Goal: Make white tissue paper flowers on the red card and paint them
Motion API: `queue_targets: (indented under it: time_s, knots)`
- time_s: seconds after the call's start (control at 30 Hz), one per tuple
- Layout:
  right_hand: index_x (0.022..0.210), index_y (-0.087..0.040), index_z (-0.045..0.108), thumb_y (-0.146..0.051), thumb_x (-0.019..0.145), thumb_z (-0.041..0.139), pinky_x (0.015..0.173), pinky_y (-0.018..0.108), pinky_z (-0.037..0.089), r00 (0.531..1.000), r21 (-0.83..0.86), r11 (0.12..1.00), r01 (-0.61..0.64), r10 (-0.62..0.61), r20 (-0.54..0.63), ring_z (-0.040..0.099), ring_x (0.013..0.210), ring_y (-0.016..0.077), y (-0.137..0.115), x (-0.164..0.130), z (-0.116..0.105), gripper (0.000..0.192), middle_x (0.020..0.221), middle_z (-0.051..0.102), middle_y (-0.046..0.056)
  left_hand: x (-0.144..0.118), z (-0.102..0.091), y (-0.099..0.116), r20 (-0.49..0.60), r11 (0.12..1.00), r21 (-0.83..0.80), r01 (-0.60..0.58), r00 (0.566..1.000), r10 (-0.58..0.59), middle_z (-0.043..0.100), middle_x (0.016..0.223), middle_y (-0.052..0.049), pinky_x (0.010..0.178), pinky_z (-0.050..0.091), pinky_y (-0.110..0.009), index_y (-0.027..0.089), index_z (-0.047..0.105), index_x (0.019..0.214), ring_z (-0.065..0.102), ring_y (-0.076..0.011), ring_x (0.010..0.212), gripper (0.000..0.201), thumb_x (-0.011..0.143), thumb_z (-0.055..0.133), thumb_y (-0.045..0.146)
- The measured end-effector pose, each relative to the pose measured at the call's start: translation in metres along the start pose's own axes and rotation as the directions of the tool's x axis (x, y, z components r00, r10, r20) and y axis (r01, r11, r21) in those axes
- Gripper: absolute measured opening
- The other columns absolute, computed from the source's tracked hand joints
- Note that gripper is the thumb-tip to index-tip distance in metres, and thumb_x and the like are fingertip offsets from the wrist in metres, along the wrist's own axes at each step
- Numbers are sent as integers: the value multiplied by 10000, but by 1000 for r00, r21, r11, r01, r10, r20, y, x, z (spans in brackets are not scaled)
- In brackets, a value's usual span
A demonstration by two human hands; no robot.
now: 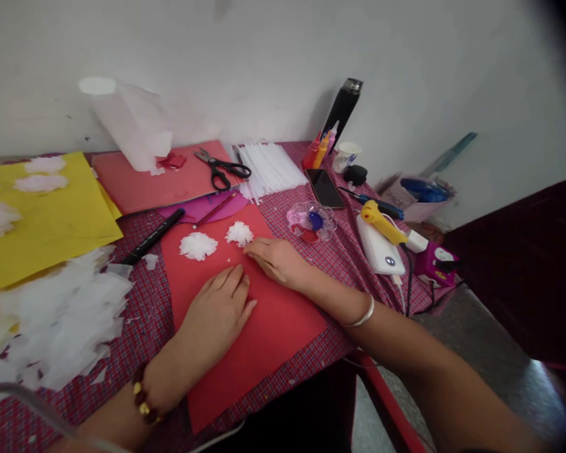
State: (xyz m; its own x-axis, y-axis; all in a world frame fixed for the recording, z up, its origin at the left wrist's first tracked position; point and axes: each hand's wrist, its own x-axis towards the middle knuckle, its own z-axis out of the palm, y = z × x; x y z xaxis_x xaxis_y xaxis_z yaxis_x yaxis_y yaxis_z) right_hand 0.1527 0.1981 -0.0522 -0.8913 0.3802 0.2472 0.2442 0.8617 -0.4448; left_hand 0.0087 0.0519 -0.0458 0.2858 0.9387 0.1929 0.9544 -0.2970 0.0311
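Both hands flat on red paper (pixel 245 327); palette (pixel 311 221) holds paint.

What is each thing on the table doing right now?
left hand: flat on the red sheet, holding nothing
right hand: empty, fingertips by a white paper flower
scissors: lying slightly open
black marker: lying down, capped
phone: screen dark
black flask: upright, lid on

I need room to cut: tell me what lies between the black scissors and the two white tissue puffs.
In the head view, between the black scissors and white tissue puffs, a pink paper piece with a thin red pencil.
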Motion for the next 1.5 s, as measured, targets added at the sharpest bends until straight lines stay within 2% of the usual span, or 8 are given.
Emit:
queue_targets:
  time_s: [0.13,0.23,0.33,0.43,0.8,1.1,1.27,1.5]
  knots:
    - [1093,-138,621,-192,990,417,847,299,480,999,18,999,-42,42,12,637,973,190,-3,3,0,234,1051,684,119,0,0,-1,10,1000,-18,7,1000,-7,638,1267,-239,988,499,-483,18,656,1197,590,-352,1180,396,937,511,280]
    - [1052,-154,647,-232,980,440,828,294,482,991,183,980,-83,100,-90,637,919,173,-1,1,-1,233,1006,690,89,0,-2,-5,24,998,-64,6,1000,-4,633,1271,-231,999,490,-491,22,649,1206,578,-349,1190,399,944,507,286]
    - [1012,-154,655,-302,980,437,621,242,467,929,501,847,-180,314,-197,575,630,120,2,-3,-6,266,733,625,12,0,-4,-9,33,993,-113,12,999,-9,629,1278,-202,1010,485,-492,47,644,1218,572,-332,1189,389,954,495,291]
    - [967,-150,660,-393,988,401,502,221,403,878,681,698,-220,446,-174,460,487,93,4,-5,-11,356,600,516,-36,0,-7,-11,42,989,-146,22,999,-16,627,1278,-185,1010,484,-490,66,643,1219,572,-321,1180,377,955,493,290]
    - [965,-178,703,-353,979,429,765,277,466,964,467,868,-171,246,-104,611,750,133,0,1,-10,326,775,660,19,2,-7,-10,44,990,-140,25,999,-19,638,1252,-180,989,494,-491,71,641,1208,583,-324,1151,357,934,523,266]
    - [971,-172,640,-348,961,464,723,272,468,937,577,798,-175,315,-151,594,738,128,6,8,-3,249,785,644,17,1,-4,-8,38,989,-144,30,999,-25,629,1267,-182,1000,479,-497,74,629,1224,575,-324,1166,365,935,519,268]
    - [817,-179,569,-401,944,493,659,262,460,886,691,703,-166,414,-208,566,641,118,7,6,-2,267,679,597,-7,0,-5,-8,48,989,-139,44,998,-37,628,1276,-172,1002,480,-484,93,634,1213,577,-315,1168,352,937,507,270]
    - [807,-178,611,-378,931,522,745,280,484,910,643,745,-178,373,-180,609,741,133,7,7,0,252,749,641,16,1,-4,-9,36,988,-146,41,999,-36,631,1271,-176,998,482,-489,97,637,1206,577,-318,1166,352,937,493,271]
